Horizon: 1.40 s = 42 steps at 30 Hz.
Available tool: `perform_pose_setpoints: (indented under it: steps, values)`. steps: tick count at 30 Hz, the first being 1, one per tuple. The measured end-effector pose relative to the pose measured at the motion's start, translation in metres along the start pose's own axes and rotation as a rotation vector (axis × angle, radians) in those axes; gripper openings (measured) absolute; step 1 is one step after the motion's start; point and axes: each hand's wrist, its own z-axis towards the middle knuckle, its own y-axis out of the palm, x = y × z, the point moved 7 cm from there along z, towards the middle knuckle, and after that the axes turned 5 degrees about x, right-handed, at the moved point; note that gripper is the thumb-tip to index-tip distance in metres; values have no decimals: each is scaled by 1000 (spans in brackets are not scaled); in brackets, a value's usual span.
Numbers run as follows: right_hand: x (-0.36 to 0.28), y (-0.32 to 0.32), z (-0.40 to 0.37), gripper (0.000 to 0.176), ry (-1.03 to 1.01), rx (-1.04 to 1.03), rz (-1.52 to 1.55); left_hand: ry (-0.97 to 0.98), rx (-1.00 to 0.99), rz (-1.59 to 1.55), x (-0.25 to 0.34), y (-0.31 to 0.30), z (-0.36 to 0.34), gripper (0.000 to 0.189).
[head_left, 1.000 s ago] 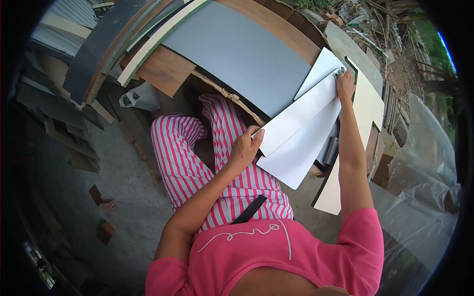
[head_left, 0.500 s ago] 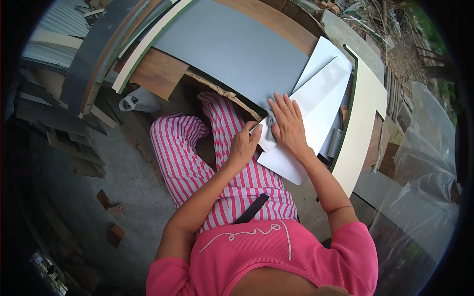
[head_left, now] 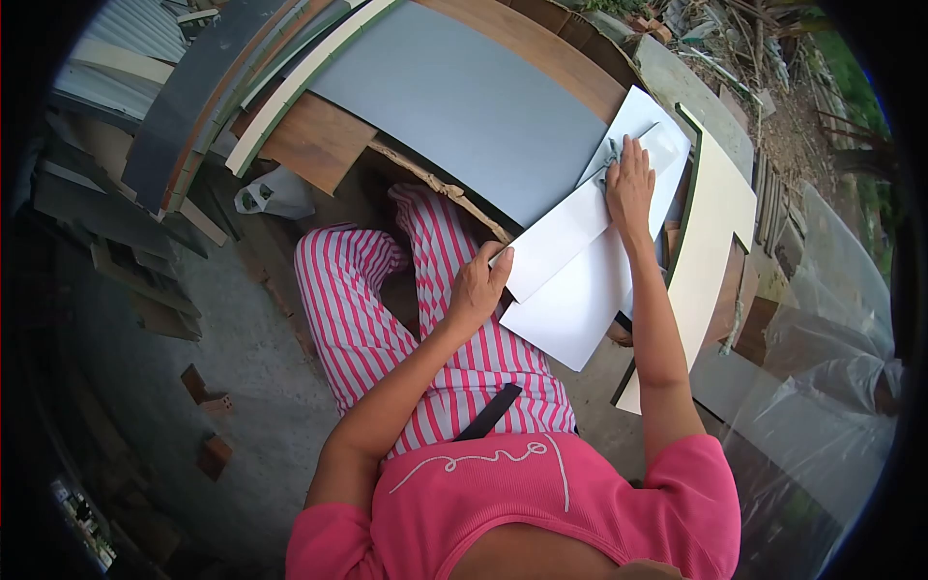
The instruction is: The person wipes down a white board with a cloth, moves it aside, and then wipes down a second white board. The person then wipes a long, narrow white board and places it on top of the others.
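A narrow white panel (head_left: pixel 565 235) lies slantwise over a wider white sheet (head_left: pixel 565 314) and the edge of a large grey board (head_left: pixel 464 106). My left hand (head_left: pixel 480 287) is closed on the narrow panel's near left corner, thumb on top. Toward its far end, my right hand (head_left: pixel 630 188) presses a crumpled grey cloth (head_left: pixel 612 155) against the surface. The fingers of that hand are stretched forward, and the cloth sticks out on their left side. Part of the cloth is hidden under the hand.
Cream-coloured boards (head_left: pixel 710 232) flank the work on the right, near clear plastic sheeting (head_left: pixel 822 387). More panels (head_left: pixel 203 106) lean at the left, beside a white plastic bag (head_left: pixel 275 196). Broken brick pieces (head_left: pixel 214 456) lie on the concrete floor.
My right hand has slid the cloth forward and right, from the near end of the narrow panel toward its far end. My left hand stays on the near corner.
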Motion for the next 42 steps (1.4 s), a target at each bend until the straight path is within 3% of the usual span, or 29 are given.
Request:
perform_pose_setpoints:
  steps: [3, 6, 9, 12, 14, 15, 18, 21, 26, 29, 32, 37, 39, 42]
  values:
    - [-103, -32, -87, 56, -210, -105, 151, -7, -23, -6, -3, 3, 1, 42]
    - [-132, -41, -112, 58, -322, -164, 247, -27, -47, -5, -4, 4, 2, 41]
    - [-79, -23, -56, 53, -205, -71, 95, -16, -42, 30, -5, 3, 2, 41]
    - [45, 6, 34, 49, 121, 51, -25, 4, -26, 7, 0, 2, 1, 42]
    - [118, 16, 76, 53, 343, 11, -152, 7, -10, -4, 2, 2, 1, 43]
    - [153, 30, 93, 54, 348, 3, -78, 1, 4, -4, 1, 0, 0, 43]
    - [154, 39, 98, 54, 366, -29, -98, -38, -15, 15, -1, -2, -3, 43]
    - [102, 26, 54, 52, 225, 108, -72, -24, -11, 21, -4, -1, -1, 44]
    - [-67, -31, -87, 54, -28, -66, 145, -28, -46, 0, -1, 2, 0, 43]
    - [-106, -41, -120, 59, -166, -149, 161, -10, -36, -15, -4, 4, 2, 42]
    - [-67, -30, -75, 53, -87, -94, 117, -6, -43, 23, -3, 3, 1, 42]
    - [101, 15, 57, 51, 328, 68, -78, -8, -18, 16, -3, 3, 0, 42]
    - [160, 34, 87, 54, 478, 60, 34, -12, 14, 15, -4, 0, -1, 42]
    - [144, 33, 87, 52, 504, 74, 18, -17, 8, 22, -1, -2, -2, 43]
